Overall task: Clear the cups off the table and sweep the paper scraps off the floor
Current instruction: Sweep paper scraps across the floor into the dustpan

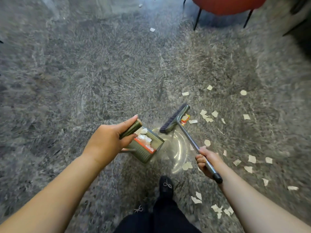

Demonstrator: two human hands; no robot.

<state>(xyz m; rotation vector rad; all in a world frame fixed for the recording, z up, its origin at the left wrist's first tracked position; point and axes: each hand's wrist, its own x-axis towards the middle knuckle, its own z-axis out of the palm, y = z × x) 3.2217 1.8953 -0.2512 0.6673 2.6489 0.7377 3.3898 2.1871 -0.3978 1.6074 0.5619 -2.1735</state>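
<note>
- Left hand (107,140) gripped the dustpan (148,148) handle; pan tilted over grey carpet (101,73), scraps inside.
- Right hand (207,161) curled round the broom (175,120) shaft, bristles just beside the pan.
- Paper scraps (208,117) lay scattered on carpet, mostly right of the broom.
- Red chair (227,5) stood well apart.

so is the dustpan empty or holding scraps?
Holding scraps: pale paper pieces lie inside the dustpan, behind its red comb.

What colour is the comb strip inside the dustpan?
Red with white teeth, on the olive-green dustpan held by the left hand; clearest in the head view.
</note>
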